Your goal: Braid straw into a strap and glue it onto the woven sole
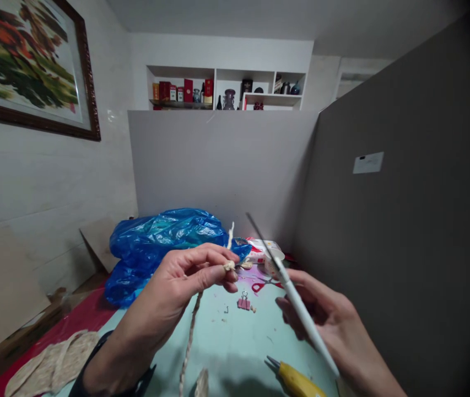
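Above one pale green mat (235, 347), two bare hands work, each with one thing. The left hand (195, 278) pinches a pale, lumpy knot (229, 266) between its thumb and fingers; one thin whitish end (231, 234) stands up behind these fingers, and one twisted fibre cord (189, 342) hangs below the hand. Whether they are all one piece, I cannot tell, because the fingers cover the joining place. The right hand (321, 309) grasps one slim white-handled tool (304, 314), its narrow dark tip slanting up to the left, apart from the knot.

Around the hands I count one pair of red-handled scissors (258, 287), partly hidden behind the right hand and the tool, one pink metal binder clip (243, 303), and one pair of yellow-handled pliers (298, 380) near the lower edge. One big blue plastic bag (168, 234), shiny and wrinkled, fills the back left, and the left hand covers part of it. At lower left lie rough beige fabric pieces (53, 364), overlapping, on red cloth (80, 320); their number is not clear.
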A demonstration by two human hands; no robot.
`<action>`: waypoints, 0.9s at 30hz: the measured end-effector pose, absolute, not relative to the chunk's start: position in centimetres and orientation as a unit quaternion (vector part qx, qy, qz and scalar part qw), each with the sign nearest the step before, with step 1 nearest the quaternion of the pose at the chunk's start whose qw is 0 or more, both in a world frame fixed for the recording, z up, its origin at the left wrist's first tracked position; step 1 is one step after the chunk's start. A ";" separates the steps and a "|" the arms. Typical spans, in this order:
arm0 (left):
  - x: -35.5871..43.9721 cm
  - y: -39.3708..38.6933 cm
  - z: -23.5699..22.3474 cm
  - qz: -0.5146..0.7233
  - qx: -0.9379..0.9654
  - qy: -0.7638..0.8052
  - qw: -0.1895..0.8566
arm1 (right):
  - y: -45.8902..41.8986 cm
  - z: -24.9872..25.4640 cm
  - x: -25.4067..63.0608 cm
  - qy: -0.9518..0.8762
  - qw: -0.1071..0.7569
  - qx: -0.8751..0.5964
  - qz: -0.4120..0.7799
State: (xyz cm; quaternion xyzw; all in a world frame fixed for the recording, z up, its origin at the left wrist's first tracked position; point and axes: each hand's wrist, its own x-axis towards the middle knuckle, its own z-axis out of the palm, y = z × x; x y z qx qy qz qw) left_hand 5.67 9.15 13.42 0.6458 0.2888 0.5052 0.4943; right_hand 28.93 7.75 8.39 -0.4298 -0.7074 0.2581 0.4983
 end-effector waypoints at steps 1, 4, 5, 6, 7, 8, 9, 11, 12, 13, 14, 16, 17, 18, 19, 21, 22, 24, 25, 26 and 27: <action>5.7 9.1 13.4 0.501 0.648 0.288 0.495 | 7.9 8.3 29.0 -0.669 0.516 -0.439 0.306; 5.7 8.9 13.4 0.487 0.643 0.293 0.514 | 8.5 8.0 29.0 -0.599 0.551 -0.433 0.388; 5.8 8.8 13.4 0.480 0.638 0.299 0.523 | 8.6 7.9 28.8 -0.588 0.562 -0.417 0.405; 5.9 8.7 13.4 0.471 0.635 0.306 0.531 | 8.6 7.9 28.5 -0.577 0.571 -0.400 0.425; 6.0 8.6 13.3 0.457 0.637 0.313 0.536 | 8.5 7.8 28.2 -0.563 0.577 -0.383 0.452; 6.2 8.6 13.2 0.442 0.643 0.321 0.537 | 8.4 7.8 27.7 -0.543 0.585 -0.366 0.478; 6.4 8.5 13.2 0.426 0.653 0.326 0.535 | 8.2 7.9 27.3 -0.520 0.596 -0.353 0.499; 7.0 8.5 12.9 0.392 0.676 0.337 0.525 | 7.8 8.1 26.7 -0.474 0.628 -0.330 0.522; 7.4 8.5 12.8 0.375 0.687 0.344 0.519 | 7.6 8.3 26.5 -0.453 0.646 -0.322 0.524; 7.7 8.5 12.7 0.360 0.696 0.350 0.513 | 7.4 8.4 26.4 -0.435 0.662 -0.317 0.520; 8.1 8.5 12.5 0.346 0.704 0.355 0.509 | 7.2 8.6 26.4 -0.422 0.674 -0.319 0.515; 8.7 8.5 12.3 0.318 0.718 0.358 0.505 | 7.0 8.9 26.6 -0.405 0.690 -0.328 0.502; 8.9 8.6 12.2 0.309 0.722 0.356 0.507 | 7.0 9.0 26.8 -0.401 0.693 -0.335 0.496; 9.1 8.6 12.1 0.302 0.724 0.352 0.509 | 6.9 9.1 26.9 -0.399 0.696 -0.341 0.489; 9.2 8.6 12.0 0.299 0.725 0.348 0.514 | 6.9 9.1 27.0 -0.398 0.700 -0.346 0.482; 9.2 8.7 11.8 0.296 0.721 0.346 0.523 | 6.9 9.2 27.1 -0.394 0.709 -0.355 0.465; 9.2 8.7 11.7 0.297 0.718 0.347 0.525 | 6.9 9.2 27.1 -0.392 0.714 -0.357 0.457; 9.2 8.8 11.5 0.298 0.717 0.352 0.523 | 6.9 9.2 27.1 -0.391 0.720 -0.358 0.448; 9.2 8.8 11.5 0.300 0.719 0.353 0.519 | 6.9 9.2 27.0 -0.393 0.720 -0.358 0.446; 9.2 8.8 11.4 0.303 0.722 0.353 0.512 | 6.9 9.2 27.0 -0.396 0.719 -0.357 0.446; 9.3 8.8 11.4 0.307 0.727 0.355 0.502 | 7.0 9.2 27.0 -0.400 0.717 -0.357 0.445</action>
